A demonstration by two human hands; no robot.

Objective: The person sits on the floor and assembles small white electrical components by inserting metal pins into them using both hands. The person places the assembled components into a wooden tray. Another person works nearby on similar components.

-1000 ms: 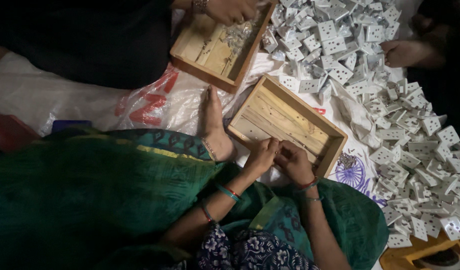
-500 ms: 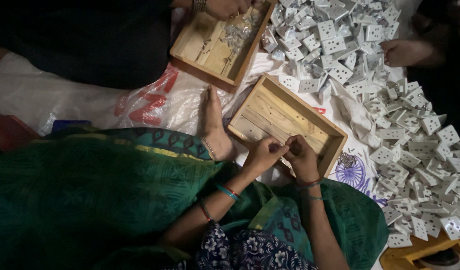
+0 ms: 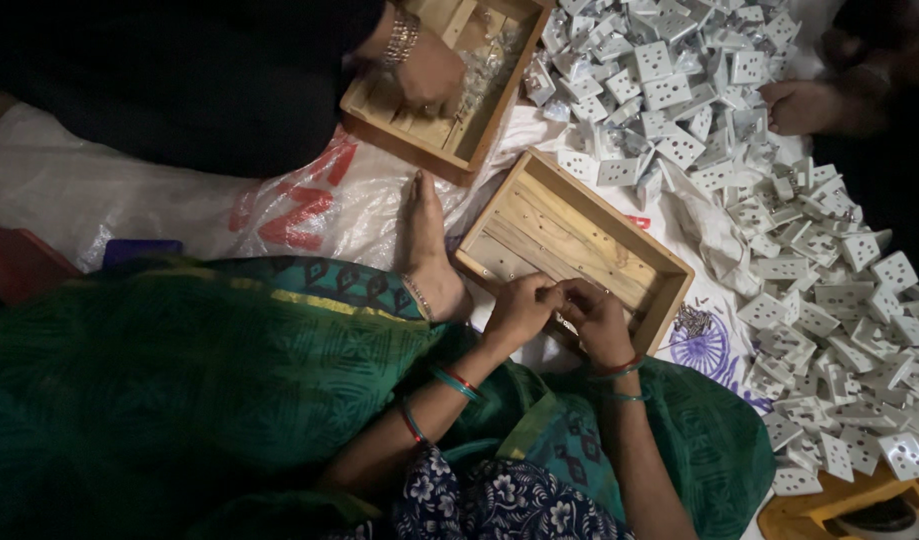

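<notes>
Wooden tray (image 3: 619,255) on white sheeting (image 3: 99,190), beside bare foot (image 3: 429,260). Left hand (image 3: 519,312) and right hand (image 3: 601,322) still meeting over tray's near edge, fingers pinched together; held item too small to tell. Co-worker's hand (image 3: 429,75) now lower inside second tray (image 3: 379,110). White socket plates (image 3: 779,220) heaped alongside.

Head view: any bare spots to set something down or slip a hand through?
Free: the far half of the near wooden tray, beyond the left hand and right hand; the plastic sheet left of the bare foot. Crowded: the heap of white socket plates on the right.
</notes>
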